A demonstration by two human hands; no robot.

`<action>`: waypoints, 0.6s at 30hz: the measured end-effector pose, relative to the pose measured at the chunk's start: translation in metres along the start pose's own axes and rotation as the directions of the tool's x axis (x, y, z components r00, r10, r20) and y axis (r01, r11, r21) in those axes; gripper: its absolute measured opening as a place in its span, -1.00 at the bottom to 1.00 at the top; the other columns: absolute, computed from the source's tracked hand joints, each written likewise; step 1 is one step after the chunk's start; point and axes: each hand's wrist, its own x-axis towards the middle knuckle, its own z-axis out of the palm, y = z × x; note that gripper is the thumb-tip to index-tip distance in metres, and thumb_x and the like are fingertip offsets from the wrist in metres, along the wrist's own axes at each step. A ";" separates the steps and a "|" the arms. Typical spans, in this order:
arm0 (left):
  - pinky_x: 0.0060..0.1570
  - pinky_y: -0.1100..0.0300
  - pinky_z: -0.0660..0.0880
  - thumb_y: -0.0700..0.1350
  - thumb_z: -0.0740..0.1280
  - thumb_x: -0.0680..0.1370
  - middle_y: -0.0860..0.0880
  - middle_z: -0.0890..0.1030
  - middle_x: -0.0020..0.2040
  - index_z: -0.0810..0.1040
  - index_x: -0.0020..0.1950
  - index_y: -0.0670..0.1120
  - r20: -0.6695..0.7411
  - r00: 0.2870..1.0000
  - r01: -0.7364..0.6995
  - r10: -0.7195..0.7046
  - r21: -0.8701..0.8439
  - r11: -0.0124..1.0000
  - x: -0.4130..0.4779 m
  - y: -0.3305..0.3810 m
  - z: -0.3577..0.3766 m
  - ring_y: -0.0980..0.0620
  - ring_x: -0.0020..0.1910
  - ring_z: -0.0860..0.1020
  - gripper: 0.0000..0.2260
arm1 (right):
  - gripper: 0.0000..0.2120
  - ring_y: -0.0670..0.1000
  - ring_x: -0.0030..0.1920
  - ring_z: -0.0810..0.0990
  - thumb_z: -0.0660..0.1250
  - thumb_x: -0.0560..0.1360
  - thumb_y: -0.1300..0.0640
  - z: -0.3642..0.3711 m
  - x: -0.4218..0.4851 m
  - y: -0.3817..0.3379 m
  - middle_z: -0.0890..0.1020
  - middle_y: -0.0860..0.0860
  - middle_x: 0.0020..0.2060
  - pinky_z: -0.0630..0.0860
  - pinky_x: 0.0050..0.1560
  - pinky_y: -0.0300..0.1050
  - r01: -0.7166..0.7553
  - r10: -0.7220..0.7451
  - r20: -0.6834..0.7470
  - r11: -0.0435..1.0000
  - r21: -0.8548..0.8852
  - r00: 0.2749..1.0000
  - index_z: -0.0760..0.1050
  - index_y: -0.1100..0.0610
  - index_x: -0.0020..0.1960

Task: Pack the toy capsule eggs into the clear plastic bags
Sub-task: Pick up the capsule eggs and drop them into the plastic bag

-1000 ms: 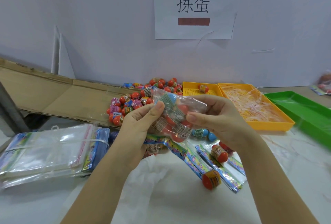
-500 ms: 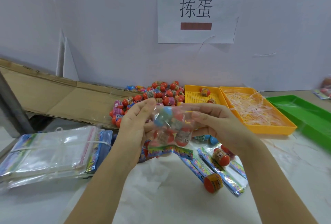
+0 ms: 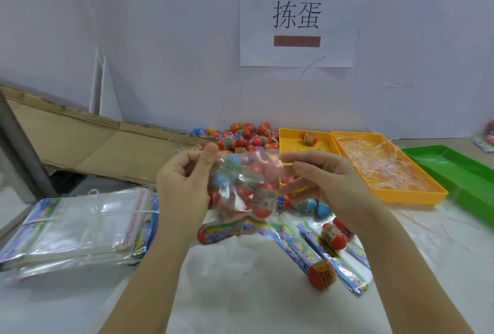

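table [image 3: 240, 296] | bag stack [image 3: 80, 226] | egg pile [image 3: 248, 136] | 2 yellow trays [image 3: 413, 196] | green tray [image 3: 459, 170]

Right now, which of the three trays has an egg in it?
The left yellow tray, beside the egg pile: one orange egg sits in it. The other yellow tray holds pale shreds; the green tray shows no egg.

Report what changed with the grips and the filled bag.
The left grip and right grip drew apart, stretching the top of the filled bag between them; the bag swung from a slant to hanging upright. Neither let go: both still hold it near the top. The egg pile, yellow trays and stack of empty bags stayed put.
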 end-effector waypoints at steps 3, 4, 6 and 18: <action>-0.47 0.38 0.46 0.10 0.38 0.41 0.14 0.60 -0.45 0.57 -0.27 -0.02 -0.067 0.994 -0.089 0.089 0.008 0.996 0.008 0.001 -0.008 0.25 -0.47 0.53 -0.80 | -0.82 0.11 -0.12 0.71 0.39 0.43 0.00 -0.007 0.002 -0.002 0.71 0.08 -0.03 0.63 -0.28 -0.09 0.002 0.003 -0.054 0.996 0.090 0.999 0.68 -0.04 0.00; -0.44 0.37 0.48 0.11 0.39 0.41 0.14 0.61 -0.43 0.57 -0.27 0.02 -0.059 0.992 -0.108 0.109 0.025 0.994 0.008 0.000 -0.008 0.25 -0.45 0.54 -0.82 | -0.74 0.13 -0.08 0.70 0.41 0.37 -0.10 -0.008 0.003 -0.002 0.70 0.08 0.01 0.63 -0.27 -0.06 -0.020 0.026 -0.060 0.995 0.103 0.998 0.68 -0.04 0.01; -0.35 0.26 0.54 0.12 0.40 0.41 0.13 0.61 -0.39 0.59 -0.30 0.06 -0.025 0.992 -0.123 0.126 0.073 0.990 0.003 -0.003 -0.004 0.20 -0.39 0.55 -0.83 | -0.60 0.12 -0.08 0.70 0.43 0.29 -0.21 -0.004 0.006 -0.001 0.70 0.06 0.02 0.63 -0.28 -0.04 -0.125 0.129 -0.029 0.986 0.107 0.991 0.65 -0.04 0.05; -0.46 0.34 0.52 0.08 0.36 0.46 0.05 0.66 -0.38 0.58 -0.23 -0.06 0.125 0.984 -0.133 0.123 0.074 0.988 -0.007 -0.001 0.003 0.13 -0.46 0.62 -0.79 | -0.73 0.01 -0.13 0.70 0.51 0.27 -0.04 0.001 -0.003 -0.001 0.72 0.02 -0.14 0.59 -0.24 -0.21 -0.100 0.118 0.184 0.989 -0.105 0.976 0.69 -0.02 -0.05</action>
